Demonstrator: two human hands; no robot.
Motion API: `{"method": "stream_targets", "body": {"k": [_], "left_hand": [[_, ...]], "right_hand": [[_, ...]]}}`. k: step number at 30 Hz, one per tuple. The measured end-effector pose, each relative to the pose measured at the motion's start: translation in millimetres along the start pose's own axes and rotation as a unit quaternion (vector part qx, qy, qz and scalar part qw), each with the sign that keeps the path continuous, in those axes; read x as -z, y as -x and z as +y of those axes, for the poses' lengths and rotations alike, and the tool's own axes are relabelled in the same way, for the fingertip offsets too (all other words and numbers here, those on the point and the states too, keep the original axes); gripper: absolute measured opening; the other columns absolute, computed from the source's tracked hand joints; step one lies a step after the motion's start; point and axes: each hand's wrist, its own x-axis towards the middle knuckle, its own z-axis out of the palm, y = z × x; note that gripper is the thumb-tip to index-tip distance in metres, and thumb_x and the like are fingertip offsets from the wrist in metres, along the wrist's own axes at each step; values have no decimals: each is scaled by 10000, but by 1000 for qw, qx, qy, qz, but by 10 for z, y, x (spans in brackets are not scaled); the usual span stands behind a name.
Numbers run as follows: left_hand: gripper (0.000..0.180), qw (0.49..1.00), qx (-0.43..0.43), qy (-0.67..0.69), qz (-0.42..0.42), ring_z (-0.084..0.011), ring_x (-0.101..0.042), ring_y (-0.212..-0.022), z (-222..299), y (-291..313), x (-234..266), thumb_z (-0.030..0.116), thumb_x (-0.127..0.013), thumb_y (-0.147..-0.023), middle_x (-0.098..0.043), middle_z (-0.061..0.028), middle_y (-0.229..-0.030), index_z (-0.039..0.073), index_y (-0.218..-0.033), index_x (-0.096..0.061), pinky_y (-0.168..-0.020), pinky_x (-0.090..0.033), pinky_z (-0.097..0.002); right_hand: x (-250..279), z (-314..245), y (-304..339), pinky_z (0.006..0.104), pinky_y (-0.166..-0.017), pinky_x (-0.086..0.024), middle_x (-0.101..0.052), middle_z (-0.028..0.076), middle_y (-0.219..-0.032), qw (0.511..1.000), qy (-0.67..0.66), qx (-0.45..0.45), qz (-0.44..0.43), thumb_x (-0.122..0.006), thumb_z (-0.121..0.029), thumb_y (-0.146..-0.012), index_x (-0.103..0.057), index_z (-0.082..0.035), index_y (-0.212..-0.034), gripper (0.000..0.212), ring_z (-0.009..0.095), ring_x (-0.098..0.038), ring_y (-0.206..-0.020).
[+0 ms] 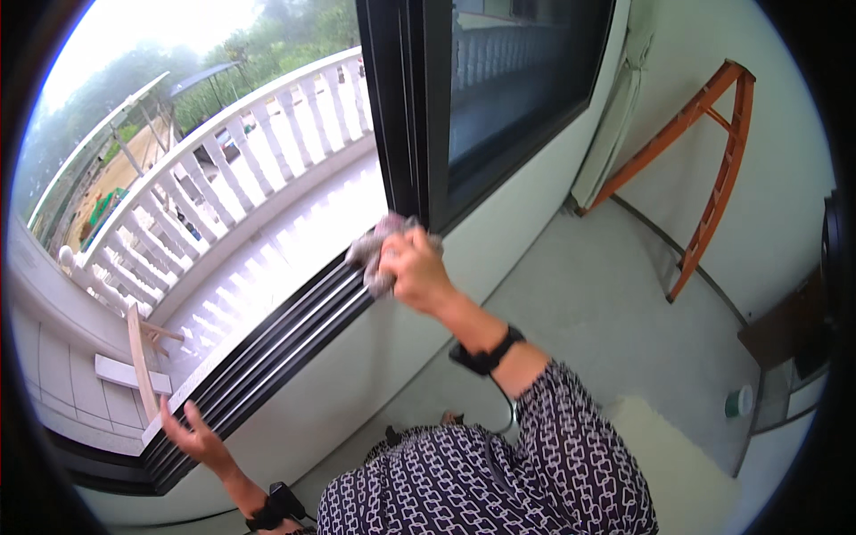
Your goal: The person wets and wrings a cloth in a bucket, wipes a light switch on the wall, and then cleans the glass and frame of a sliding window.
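My right hand (417, 272) is closed on a crumpled greyish-pink cloth (379, 260). The cloth presses on the black window track (294, 334) where it meets the upright black frame (406, 107) of the sliding pane. Much of the cloth's far side is hidden behind my fingers. At the track's near left end, my left hand (198, 439) hovers over or rests on the sill edge, fingers spread, with nothing in it. Whether it touches the track I cannot tell. Metal rails run lengthwise along the track between both hands.
A dark glass pane (517, 85) fills the right part of the window. Outside stand a white balustrade (241, 165) and a wooden piece (141, 361). Indoors, an orange ladder (713, 169) leans by the wall, near a pale curtain (615, 125). A small green-and-white tub (738, 402) sits at right.
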Motion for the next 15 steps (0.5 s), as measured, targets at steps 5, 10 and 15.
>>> {"method": "stream_targets", "body": {"k": [5,10,15], "left_hand": [[586,949,-150,210,-182,-316,-506,-1289,2273,-136,-911,192,-690,-881,-552,-169,-1363,2,-1398,-488,-1099,-374,-441],[820,884,-239,330,-228,-336,-462,-1334,3882,-363,-1781,238,-809,-785,-478,-215,-1422,46,-1470,-401,-1086,-384,-465],[1088,902,-359,238,9,-422,-259,-1413,4789,-458,-2483,322,-882,-687,-242,-252,-1525,61,-1522,-236,-1158,-223,-528]], "right_hand": [[844,142,403,356,-906,-479,-673,59,-1057,955,-263,-87,-102,-519,77,-686,-728,-90,-837,307,293,-575,-1002],[1430,642,783,335,-908,-490,-693,82,-1014,949,-268,-156,-47,-510,82,-684,-705,-44,-822,270,289,-621,-1006],[1854,900,1561,306,-893,-488,-690,95,-1012,940,-205,-272,13,-489,119,-714,-704,-16,-818,275,240,-636,-969]]}}
